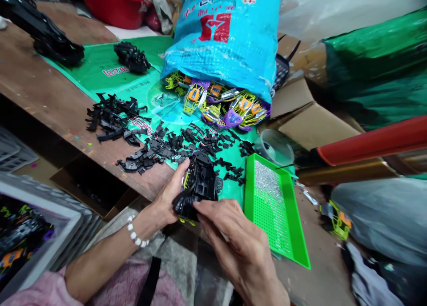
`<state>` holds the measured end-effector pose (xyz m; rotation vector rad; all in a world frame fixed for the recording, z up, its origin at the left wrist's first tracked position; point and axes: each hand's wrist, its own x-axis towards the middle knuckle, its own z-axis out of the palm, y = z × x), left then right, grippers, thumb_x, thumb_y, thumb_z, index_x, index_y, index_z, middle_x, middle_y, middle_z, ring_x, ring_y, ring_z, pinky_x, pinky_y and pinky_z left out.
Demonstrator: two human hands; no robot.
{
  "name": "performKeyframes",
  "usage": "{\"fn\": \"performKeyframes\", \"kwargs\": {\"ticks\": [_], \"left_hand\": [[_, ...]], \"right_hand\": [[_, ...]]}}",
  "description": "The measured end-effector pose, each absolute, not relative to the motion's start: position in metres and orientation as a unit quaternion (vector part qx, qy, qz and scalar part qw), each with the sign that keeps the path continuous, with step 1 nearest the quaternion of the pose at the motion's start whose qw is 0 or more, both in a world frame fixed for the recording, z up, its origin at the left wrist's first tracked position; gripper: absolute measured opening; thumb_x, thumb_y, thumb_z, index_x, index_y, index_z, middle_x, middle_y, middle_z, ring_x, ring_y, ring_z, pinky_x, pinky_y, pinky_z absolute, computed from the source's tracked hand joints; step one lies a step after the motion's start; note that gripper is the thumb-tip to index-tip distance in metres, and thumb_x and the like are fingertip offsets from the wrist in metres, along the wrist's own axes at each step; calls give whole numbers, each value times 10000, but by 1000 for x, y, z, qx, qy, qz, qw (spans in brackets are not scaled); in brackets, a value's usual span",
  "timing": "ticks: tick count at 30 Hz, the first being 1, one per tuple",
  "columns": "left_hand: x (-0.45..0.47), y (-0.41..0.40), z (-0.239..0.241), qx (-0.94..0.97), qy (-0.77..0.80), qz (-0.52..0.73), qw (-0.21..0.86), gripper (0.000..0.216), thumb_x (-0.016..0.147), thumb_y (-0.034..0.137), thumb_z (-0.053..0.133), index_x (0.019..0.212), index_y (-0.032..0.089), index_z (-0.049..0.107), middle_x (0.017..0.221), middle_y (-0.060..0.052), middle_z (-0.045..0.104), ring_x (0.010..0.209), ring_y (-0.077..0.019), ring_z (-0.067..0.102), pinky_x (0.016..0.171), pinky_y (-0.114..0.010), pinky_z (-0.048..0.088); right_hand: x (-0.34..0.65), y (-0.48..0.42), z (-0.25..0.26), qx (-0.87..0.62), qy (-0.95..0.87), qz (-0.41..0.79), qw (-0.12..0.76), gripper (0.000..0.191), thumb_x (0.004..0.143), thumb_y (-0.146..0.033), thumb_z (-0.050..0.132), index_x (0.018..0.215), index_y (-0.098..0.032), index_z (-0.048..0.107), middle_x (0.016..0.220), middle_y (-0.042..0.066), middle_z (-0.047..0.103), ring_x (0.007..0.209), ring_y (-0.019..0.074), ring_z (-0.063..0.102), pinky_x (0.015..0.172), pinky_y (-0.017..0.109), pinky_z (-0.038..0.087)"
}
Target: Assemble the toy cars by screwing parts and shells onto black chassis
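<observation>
My left hand (167,197), with a white bead bracelet on the wrist, grips a black toy car chassis (203,181) tilted over the table's front edge. Bits of yellow-green show along the chassis's side and below it. The fingers of my right hand (236,235) are pinched together against its near end; whatever lies between the fingertips is hidden. Just beyond, loose black plastic parts (167,141) are strewn over a green sheet. To the right stands a bright green tray (300,235) with many small silvery screws (267,179) in its far part.
A blue woven sack (223,52) spills yellow, purple and orange toy car bodies (230,106). A black assembly (131,57) lies at the back, a black tool-like object (43,30) at far left. A clear tub (276,146), red pole (373,141) and grey crate (63,235) flank the space.
</observation>
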<state>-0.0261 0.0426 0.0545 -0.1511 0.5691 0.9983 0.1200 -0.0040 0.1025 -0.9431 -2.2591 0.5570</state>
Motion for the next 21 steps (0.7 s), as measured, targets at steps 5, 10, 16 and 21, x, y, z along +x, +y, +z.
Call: {"fn": "performKeyframes", "kwargs": {"ticks": [5, 10, 16, 21], "left_hand": [[-27, 41, 56, -71, 271, 454, 846, 480, 973, 462, 424, 1176, 126, 700, 917, -102, 780, 770, -226, 730, 810, -337, 552], [-26, 41, 59, -66, 274, 444, 850, 513, 981, 473, 387, 1150, 112, 710, 899, -109, 779, 774, -229, 729, 805, -338, 555], [-25, 42, 54, -60, 272, 460, 843, 478, 965, 464, 433, 1162, 130, 712, 942, -100, 783, 806, -231, 731, 854, -347, 547], [-24, 41, 50, -28, 279, 460, 842, 492, 959, 485, 437, 1153, 131, 718, 959, -99, 783, 844, -235, 729, 891, -352, 534]], "right_hand": [[126, -9, 105, -402, -813, 267, 325, 359, 870, -48, 618, 1162, -254, 650, 1066, 37, 704, 948, 120, 691, 815, 217, 576], [123, -3, 108, -399, -821, 273, 304, 316, 902, -62, 554, 1137, -239, 670, 1049, 61, 688, 915, 116, 696, 772, 198, 591], [119, -2, 105, -369, -869, 213, 249, 378, 914, -73, 527, 1246, -232, 612, 1051, 83, 716, 923, 167, 699, 791, 306, 609], [118, 0, 103, -352, -875, 228, 242, 313, 922, -83, 528, 1189, -218, 622, 1023, 63, 736, 912, 153, 703, 807, 297, 603]]}}
